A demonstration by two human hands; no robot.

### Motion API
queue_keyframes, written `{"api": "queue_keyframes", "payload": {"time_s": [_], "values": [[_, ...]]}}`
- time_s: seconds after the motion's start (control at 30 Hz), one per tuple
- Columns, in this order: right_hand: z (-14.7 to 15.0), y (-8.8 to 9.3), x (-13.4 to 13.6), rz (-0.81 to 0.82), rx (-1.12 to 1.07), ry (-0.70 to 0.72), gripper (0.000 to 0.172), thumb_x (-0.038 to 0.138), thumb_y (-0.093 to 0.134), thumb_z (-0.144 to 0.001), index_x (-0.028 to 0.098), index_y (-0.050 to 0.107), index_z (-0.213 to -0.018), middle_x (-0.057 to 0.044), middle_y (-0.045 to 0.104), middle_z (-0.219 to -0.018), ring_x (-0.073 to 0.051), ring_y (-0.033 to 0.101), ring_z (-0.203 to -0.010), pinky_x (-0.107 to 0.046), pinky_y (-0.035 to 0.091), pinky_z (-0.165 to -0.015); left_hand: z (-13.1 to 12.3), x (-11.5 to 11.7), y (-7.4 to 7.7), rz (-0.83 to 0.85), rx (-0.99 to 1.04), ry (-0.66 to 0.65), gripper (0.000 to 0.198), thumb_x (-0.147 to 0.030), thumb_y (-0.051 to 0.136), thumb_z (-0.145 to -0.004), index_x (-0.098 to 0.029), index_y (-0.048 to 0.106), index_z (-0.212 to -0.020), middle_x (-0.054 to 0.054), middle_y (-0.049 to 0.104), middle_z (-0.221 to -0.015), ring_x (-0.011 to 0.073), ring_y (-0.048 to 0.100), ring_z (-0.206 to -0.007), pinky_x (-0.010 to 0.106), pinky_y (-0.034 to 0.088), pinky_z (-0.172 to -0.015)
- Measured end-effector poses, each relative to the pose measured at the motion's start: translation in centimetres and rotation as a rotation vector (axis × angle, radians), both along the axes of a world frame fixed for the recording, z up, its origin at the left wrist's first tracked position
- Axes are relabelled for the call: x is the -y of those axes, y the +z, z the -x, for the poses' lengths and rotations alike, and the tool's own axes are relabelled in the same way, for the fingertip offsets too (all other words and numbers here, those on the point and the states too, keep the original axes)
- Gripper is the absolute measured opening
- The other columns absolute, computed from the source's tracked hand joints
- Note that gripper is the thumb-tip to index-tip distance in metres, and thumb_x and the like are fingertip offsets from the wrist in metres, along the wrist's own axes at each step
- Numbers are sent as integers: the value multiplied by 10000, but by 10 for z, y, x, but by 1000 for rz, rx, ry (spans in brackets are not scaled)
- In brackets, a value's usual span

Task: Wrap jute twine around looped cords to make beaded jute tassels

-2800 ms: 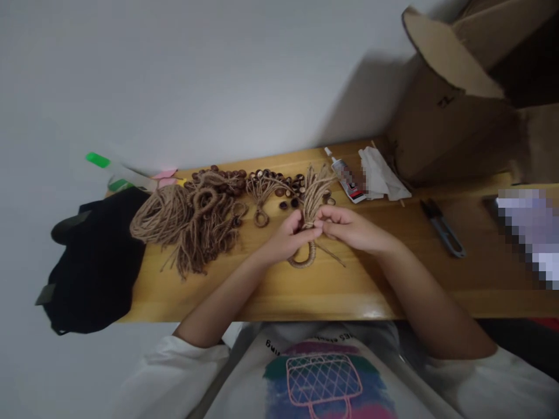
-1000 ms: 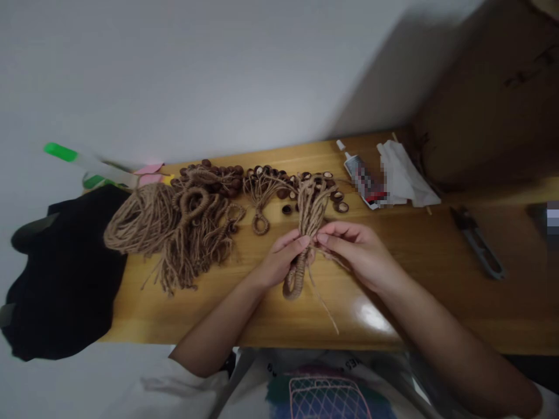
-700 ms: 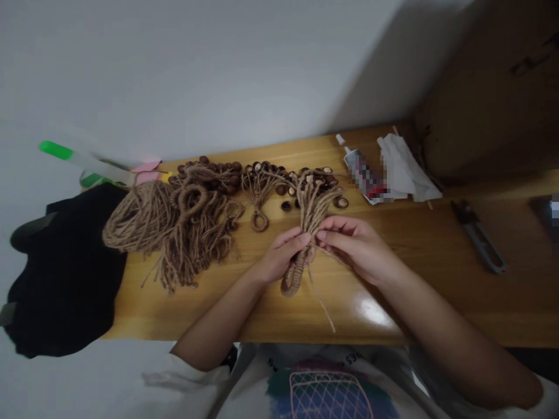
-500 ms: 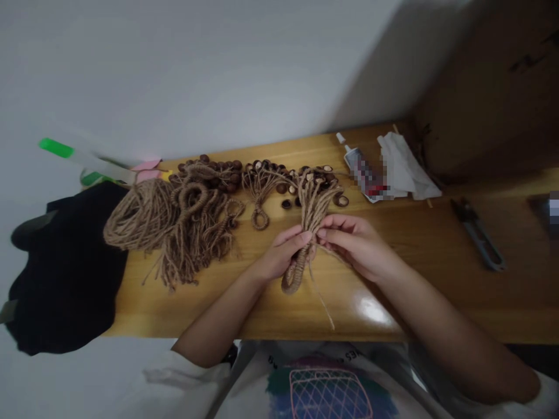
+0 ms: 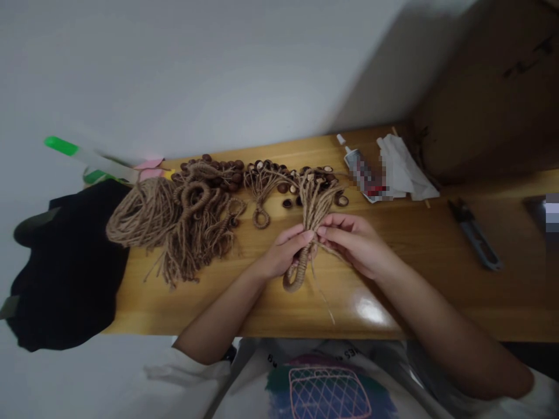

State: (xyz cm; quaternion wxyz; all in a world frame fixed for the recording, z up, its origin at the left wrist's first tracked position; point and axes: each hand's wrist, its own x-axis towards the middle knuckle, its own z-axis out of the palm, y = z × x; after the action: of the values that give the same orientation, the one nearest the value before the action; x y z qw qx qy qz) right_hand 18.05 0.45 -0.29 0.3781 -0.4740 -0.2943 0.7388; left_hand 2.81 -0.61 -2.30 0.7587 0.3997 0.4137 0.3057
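Observation:
Both hands pinch a jute twine bundle (image 5: 312, 203) over the wooden table (image 5: 419, 273). My left hand (image 5: 283, 254) grips the bundle at its bound waist, just above its wrapped loop (image 5: 296, 276). Fingertip to fingertip with it, my right hand (image 5: 353, 241) is closed on a thin loose strand (image 5: 322, 294) that trails toward the table's near edge. The bundle's free ends fan out toward the wall, with brown beads (image 5: 339, 201) at their tips.
Left of the hands lie a coil of twine (image 5: 142, 212), a heap of finished tassels (image 5: 198, 218) and a small looped piece (image 5: 261, 216). A glue tube (image 5: 360, 169), crumpled tissue (image 5: 404, 170), thread snips (image 5: 475, 235), a cardboard box (image 5: 489, 99) and a black bag (image 5: 65, 265) surround them.
Since 2.8 s ago the bundle has turned more upright and its loose strand hangs longer toward the near edge. Over the last second the hands have barely moved.

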Motion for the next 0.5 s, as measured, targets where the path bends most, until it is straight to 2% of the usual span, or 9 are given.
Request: {"api": "queue_keyframes", "payload": {"time_s": [0.27,0.5], "values": [[1,1,1,-80,118,16,27,184,610,-542,163,598,-531,31,563,-495,-55,435,-430,-189,319,-430,0,1,11,-12,-50,-56,423,-566,598,-708,-156,502,-753,-51,492,-548,40,383,-443,167,262,-408],[1,0,0,-50,93,-31,85,191,578,-539,166,548,-464,31,506,-432,-51,395,-391,-192,268,-402,-1,0,6,9,-23,-1,404,-550,602,-709,-160,503,-744,-57,492,-512,47,394,-418,172,255,-393]]}}
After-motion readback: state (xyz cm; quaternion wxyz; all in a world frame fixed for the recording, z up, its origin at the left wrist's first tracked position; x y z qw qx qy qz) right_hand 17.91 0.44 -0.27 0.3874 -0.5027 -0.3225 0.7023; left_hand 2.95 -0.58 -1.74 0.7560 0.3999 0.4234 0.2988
